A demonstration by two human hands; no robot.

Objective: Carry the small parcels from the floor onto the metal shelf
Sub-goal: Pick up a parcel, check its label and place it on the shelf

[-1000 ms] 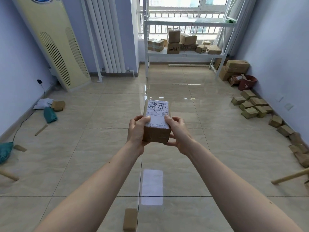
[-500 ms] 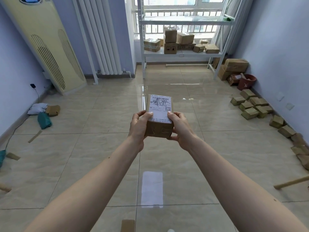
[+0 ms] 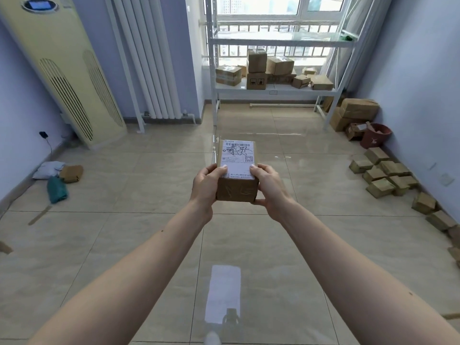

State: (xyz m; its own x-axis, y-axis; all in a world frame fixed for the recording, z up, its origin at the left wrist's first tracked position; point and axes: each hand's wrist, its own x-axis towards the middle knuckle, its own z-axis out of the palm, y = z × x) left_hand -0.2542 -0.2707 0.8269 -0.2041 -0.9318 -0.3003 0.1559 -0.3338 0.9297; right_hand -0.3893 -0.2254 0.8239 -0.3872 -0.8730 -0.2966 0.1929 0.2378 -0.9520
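I hold a small brown parcel (image 3: pixel 237 175) with a white shipping label on top out in front of me, above the tiled floor. My left hand (image 3: pixel 205 186) grips its left side and my right hand (image 3: pixel 270 188) grips its right side, thumbs on the label. Straight ahead under the window stands the white metal shelf (image 3: pixel 276 88). Its lower board carries several cardboard parcels (image 3: pixel 257 69); its upper board looks nearly bare. More small parcels (image 3: pixel 382 171) lie on the floor along the right wall.
A tall cream air conditioner (image 3: pixel 62 73) and a white radiator (image 3: pixel 146 58) stand at the left wall. Bags and a packet (image 3: pixel 58 175) lie on the floor at left. Bigger boxes (image 3: pixel 357 113) and a red bucket (image 3: pixel 374 135) sit right of the shelf.
I have come closer to the shelf, which now looks larger. The parcel stays in both hands in the same grip. The loose parcel near my feet has dropped out of view.
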